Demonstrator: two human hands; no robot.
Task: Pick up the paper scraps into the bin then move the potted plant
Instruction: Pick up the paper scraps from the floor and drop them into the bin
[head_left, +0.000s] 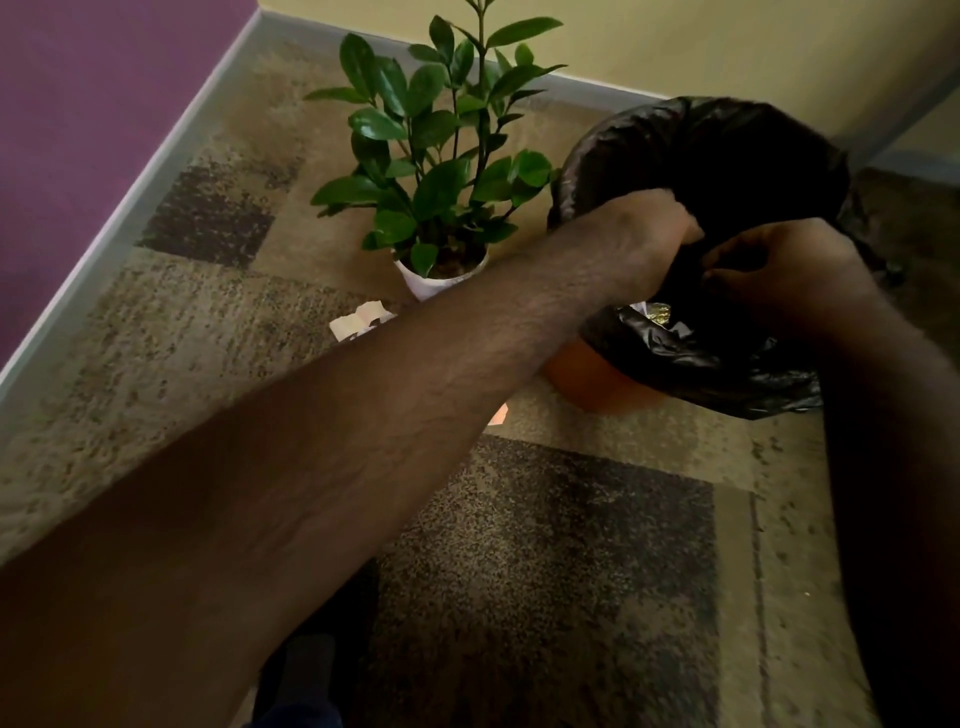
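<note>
An orange bin (597, 382) lined with a black plastic bag (717, 156) stands on the carpet at the right. My left hand (649, 228) grips the near rim of the bag, and my right hand (779, 265) pinches the bag close beside it. A potted plant (441, 171) with glossy green leaves in a white pot (423, 283) stands just left of the bin. Paper scraps (358, 322) lie on the carpet in front of the pot, partly hidden by my left forearm. Another small scrap (498, 414) shows below the forearm near the bin's base.
The patterned brown carpet (545, 545) covers the floor. A purple wall (78, 104) with a grey baseboard runs along the left, a yellow wall (675, 41) behind the plant and bin. My foot (306, 670) is visible at the bottom.
</note>
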